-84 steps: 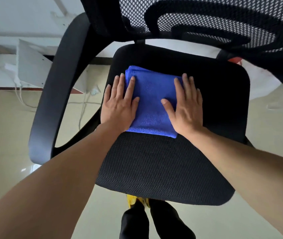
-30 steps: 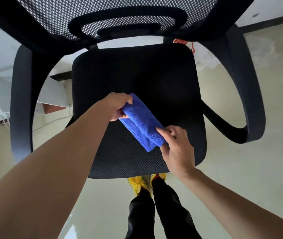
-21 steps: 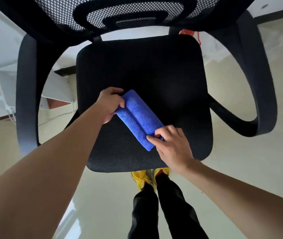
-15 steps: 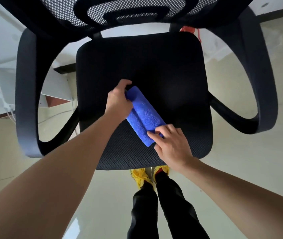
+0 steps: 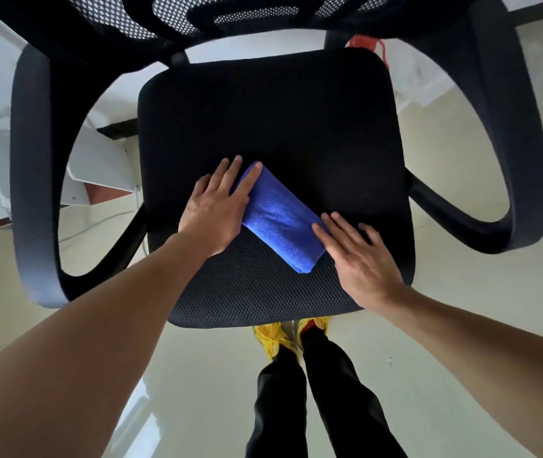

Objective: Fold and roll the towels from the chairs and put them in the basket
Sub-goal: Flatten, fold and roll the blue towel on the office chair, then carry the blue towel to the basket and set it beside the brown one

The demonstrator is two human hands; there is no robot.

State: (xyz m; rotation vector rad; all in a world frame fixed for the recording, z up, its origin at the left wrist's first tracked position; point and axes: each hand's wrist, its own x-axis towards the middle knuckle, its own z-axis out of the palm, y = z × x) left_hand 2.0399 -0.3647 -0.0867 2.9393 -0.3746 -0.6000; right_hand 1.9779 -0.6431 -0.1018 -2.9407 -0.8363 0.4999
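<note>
Blue folded towel [image 5: 280,219] at frame centre on black chair seat [image 5: 263,120], left hand [image 5: 217,206] and right hand [image 5: 359,256] flat, fingers spread, pressing its two ends

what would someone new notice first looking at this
The bright blue folded microfibre towel stands out, lying diagonally on the black mesh seat of the office chair. Both hands lie flat against it: the left hand at its upper left end, the right hand at its lower right end. Below the seat's front edge, yellow shoes show on the pale glossy floor.
</note>
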